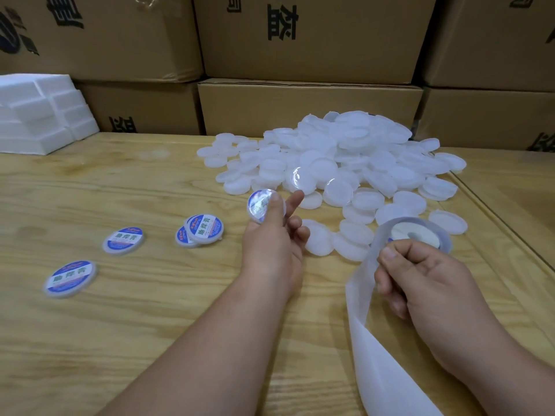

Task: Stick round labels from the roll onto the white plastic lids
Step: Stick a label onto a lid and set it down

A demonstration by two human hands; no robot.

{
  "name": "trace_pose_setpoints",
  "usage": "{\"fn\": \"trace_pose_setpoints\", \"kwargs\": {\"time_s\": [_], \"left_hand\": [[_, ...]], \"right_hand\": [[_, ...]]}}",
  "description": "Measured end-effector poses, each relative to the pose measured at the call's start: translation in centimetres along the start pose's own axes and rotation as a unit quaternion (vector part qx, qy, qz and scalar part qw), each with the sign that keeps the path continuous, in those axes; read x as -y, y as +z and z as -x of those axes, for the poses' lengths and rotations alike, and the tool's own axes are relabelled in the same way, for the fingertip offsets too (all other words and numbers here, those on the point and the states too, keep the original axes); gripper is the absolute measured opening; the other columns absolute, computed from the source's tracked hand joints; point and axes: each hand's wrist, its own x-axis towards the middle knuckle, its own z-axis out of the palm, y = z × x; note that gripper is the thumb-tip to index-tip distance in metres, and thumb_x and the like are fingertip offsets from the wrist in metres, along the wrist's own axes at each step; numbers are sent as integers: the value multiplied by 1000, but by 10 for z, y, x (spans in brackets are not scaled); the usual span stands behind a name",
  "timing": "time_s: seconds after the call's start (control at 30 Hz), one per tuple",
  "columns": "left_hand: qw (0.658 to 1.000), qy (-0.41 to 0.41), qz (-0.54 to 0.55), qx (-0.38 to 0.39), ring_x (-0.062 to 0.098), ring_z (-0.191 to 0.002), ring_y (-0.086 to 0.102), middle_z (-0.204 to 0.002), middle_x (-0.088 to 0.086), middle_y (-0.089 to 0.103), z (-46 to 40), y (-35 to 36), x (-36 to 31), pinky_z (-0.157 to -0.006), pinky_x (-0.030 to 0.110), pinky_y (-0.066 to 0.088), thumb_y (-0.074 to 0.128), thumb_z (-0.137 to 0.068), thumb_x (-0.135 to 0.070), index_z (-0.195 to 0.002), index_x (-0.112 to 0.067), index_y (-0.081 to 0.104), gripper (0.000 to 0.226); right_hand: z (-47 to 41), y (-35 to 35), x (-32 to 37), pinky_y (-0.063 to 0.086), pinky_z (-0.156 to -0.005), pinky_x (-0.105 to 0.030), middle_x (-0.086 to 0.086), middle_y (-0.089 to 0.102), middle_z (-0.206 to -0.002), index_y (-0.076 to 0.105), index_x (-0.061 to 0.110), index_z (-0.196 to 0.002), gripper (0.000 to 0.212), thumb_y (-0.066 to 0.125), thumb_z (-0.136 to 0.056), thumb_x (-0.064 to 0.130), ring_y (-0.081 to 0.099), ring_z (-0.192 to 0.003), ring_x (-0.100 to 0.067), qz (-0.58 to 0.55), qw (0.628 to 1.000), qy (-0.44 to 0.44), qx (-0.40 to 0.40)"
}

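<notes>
Nearest the camera, a long tail of spent translucent backing strip (375,340) trails off the table edge from the right hand (420,283), whose fingers are curled round the label roll (417,235) — the roll held just above the wooden table (150,310), its cardboard core facing up. The left hand (276,241) pinches a lid (264,205) between thumb and fingers, tilted up, a blue-and-white round label showing through it; whether that label is fully pressed down I cannot tell. To the left lie the finished pieces: one labelled lid (70,277) closest, another (123,240) beyond it, then two overlapping ones (199,231). So only a handful look done — judging by the large heap of bare white lids (345,157) farther back, nearly all the work is left. The lids are shallow, milky, semi-clear discs with a raised rim; the labels are glossy with green characters on a white band. Behind stand white foam blocks (39,115) and stacked cardboard boxes (309,106).
</notes>
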Motion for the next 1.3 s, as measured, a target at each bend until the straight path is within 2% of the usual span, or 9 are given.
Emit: {"fn": "trace_pose_setpoints", "kwargs": {"time_s": [0.17, 0.4, 0.57, 0.8, 0.93, 1.03, 1.1, 1.2, 1.3], "left_hand": [[997, -24, 74, -18, 6, -55, 52, -102, 2, 77, -8, -4, -9, -49, 20, 48, 59, -100, -6, -108, -5, 65, 10], [992, 11, 122, -40, 11, -60, 70, -97, -4, 79, -11, -7, -19, -52, 21, 52, 40, -104, -54, -117, -17, 58, 43], [990, 0, 139, -37, 13, -52, 63, -88, -1, 78, -13, -10, -21, -49, 22, 48, 43, -100, -62, -110, -21, 60, 46], [992, 66, -96, 42, 11, -56, 57, -77, 4, 75, -1, -6, -10, -56, 22, 48, 59, -97, -49, -105, -21, 67, 30], [892, 239, -376, 75, 4, -85, 64, -87, -12, 74, 9, -4, 5, -74, 15, 48, 64, -94, -27, -94, -30, 69, 6], [705, 311, -632, 78, 8, -122, 42, -123, -24, 57, 8, -8, 13, -100, 20, 32, 61, -89, -31, -118, -40, 62, 29], [618, 272, -734, 68, 14, -133, 26, -143, -13, 41, 7, -10, 16, -110, 29, 23, 59, -87, -42, -138, -36, 50, 52], [580, 215, -784, 39, 20, -139, 20, -152, -6, 31, 6, -11, 18, -114, 39, 21, 57, -86, -55, -147, -30, 42, 68], [582, 225, -781, 43, 20, -137, 25, -148, -6, 37, 4, -11, 18, -113, 38, 23, 59, -87, -54, -141, -31, 49, 59]], "right_hand": [[-1, 1, -3, 36, -42, -20, -8, 62, -64, 66, 12, -77, 27, 55, -102, 16, 41, -45, -13, 1, 1000, -12, -6], [1, 0, -3, 31, -43, -30, -21, 56, -66, 64, 13, -70, 31, 61, -95, 32, 41, -47, -22, -10, 1000, -24, -9], [4, 1, 0, 25, -45, -38, -6, 39, -55, 56, 9, -69, 36, 68, -75, 43, 32, -49, -20, 20, 999, -31, -10], [2, 2, 3, 26, -50, -32, 2, 37, -55, 58, 14, -68, 32, 69, -75, 43, 30, -51, -20, 32, 999, -17, -12], [2, 1, 2, 27, -54, -39, 3, 38, -52, 67, 14, -75, 36, 68, -73, 50, 29, -51, -19, 50, 998, -23, -12], [3, 1, 3, 28, -50, -35, 4, 37, -50, 71, 17, -77, 34, 66, -75, 50, 29, -48, -19, 40, 999, -22, -11], [1, 1, 2, 28, -44, -31, 3, 34, -51, 70, 18, -77, 27, 64, -88, 41, 27, -46, -17, -10, 1000, -3, -10], [-1, 0, -2, 31, -40, -29, 2, 35, -55, 53, 22, -71, 31, 56, -102, 19, 30, -45, -16, -62, 998, 16, 5], [-2, 0, 0, 35, -40, -31, 0, 35, -55, 40, 25, -66, 30, 60, -89, 30, 32, -44, -18, -85, 996, 27, 0]]}}
